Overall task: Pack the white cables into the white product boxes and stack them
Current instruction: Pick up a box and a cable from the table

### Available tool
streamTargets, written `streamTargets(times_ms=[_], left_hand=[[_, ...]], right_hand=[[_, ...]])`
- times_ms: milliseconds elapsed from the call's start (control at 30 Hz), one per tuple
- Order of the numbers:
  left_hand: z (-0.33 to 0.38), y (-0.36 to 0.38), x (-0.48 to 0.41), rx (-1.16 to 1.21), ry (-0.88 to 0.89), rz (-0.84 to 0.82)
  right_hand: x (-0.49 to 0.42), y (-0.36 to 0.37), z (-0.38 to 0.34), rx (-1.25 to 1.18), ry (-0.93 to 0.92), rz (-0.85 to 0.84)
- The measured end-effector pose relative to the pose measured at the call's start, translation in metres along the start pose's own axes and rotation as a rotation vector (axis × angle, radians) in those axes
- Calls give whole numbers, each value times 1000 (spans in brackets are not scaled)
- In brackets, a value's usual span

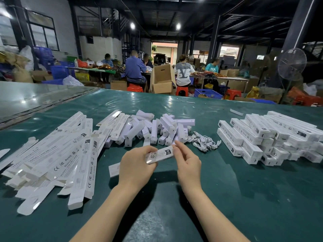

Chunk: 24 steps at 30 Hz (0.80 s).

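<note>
left hand point(134, 165) and right hand point(187, 163) around one white box point(160, 154), glossy green table point(227, 198), dim warehouse point(192, 18)

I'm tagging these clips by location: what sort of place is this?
Probably a packing workshop or warehouse: white boxes piled on a green table, workers seated at tables behind, and cardboard cartons on the floor.

The only view, a head-worn wide-angle camera (straight edges bow near the borders), looks forward and down across the green table point(192, 206), close above the left hand point(135, 165) and right hand point(188, 163), with seated workers point(136, 70) far beyond.
</note>
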<state>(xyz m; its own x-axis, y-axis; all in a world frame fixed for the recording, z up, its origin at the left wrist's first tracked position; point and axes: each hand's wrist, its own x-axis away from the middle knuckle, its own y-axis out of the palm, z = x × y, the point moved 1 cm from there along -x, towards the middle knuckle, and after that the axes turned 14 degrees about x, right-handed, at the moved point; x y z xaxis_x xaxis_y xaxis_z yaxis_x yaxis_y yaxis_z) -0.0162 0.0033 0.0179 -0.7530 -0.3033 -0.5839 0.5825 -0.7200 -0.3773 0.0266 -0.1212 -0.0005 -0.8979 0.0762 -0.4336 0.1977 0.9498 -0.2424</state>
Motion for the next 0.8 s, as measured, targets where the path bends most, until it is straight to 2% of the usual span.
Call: streamTargets(times_ms=[67,167,300,533,700,800], left_hand=[[0,1,1,-10,18,-9],[3,2,2,-29,72,-19],[6,7,4,-97,265,-3],[8,10,4,-180,437,38],[9,13,5,-191,435,44],[11,11,6,-156,376,45]], right_hand=[[-3,1,0,-218,166,-50],[-7,-2,1,-469,382,-28],[-6,-6,-2,-711,581,-33],[-4,-4,-8,-757,610,39],[-2,0,-3,-661,548,145],[0,5,-1,-557,420,159]])
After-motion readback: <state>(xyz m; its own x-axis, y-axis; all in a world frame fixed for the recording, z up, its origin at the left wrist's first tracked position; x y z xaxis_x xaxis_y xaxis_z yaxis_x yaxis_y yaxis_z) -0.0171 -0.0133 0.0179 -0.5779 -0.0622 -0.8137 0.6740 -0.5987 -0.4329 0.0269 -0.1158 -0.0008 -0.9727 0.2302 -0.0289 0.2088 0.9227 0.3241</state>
